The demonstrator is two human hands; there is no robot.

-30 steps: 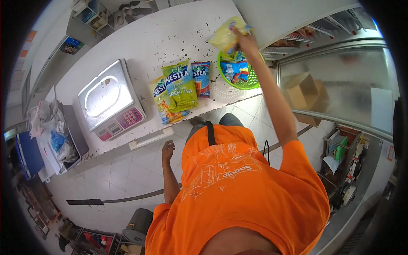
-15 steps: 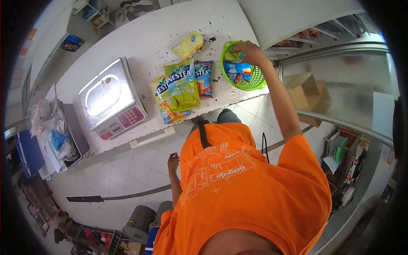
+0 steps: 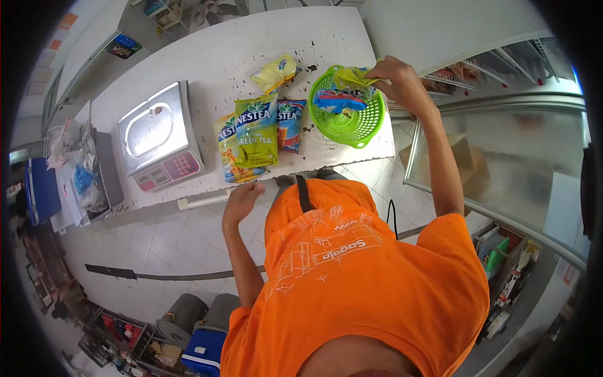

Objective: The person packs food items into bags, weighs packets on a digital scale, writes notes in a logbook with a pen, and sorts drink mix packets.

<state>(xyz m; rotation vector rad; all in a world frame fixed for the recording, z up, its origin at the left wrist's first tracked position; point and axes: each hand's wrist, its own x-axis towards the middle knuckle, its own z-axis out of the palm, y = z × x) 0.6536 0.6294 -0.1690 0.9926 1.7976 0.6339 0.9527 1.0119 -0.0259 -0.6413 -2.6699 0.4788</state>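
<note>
My right hand (image 3: 401, 81) pinches the edge of a yellow-green pouch (image 3: 352, 79) at the top of a green plastic basket (image 3: 347, 131). Below that pouch, inside the basket, lies a blue and red pouch (image 3: 338, 101). My left hand (image 3: 243, 200) hangs by the table's front edge with nothing in it, its fingers loosely apart. Close to it on the table are a green Nestea pouch (image 3: 256, 133), a yellow Nestea pouch (image 3: 229, 154) partly under it, and a blue Nestea pouch (image 3: 290, 129). A crumpled pale yellow pouch (image 3: 274, 74) lies behind them.
A weighing scale (image 3: 155, 129) with a metal plate stands left on the chipped white table (image 3: 213, 60). Beyond it is a grey bin (image 3: 108, 166) of plastic bags. To the right is a glass-fronted cabinet (image 3: 521, 169) with wire shelves.
My right hand has drawn back to the right, pulling the yellow-green pouch up toward the basket's rim. My left hand has risen from beside my body to the table's front edge.
</note>
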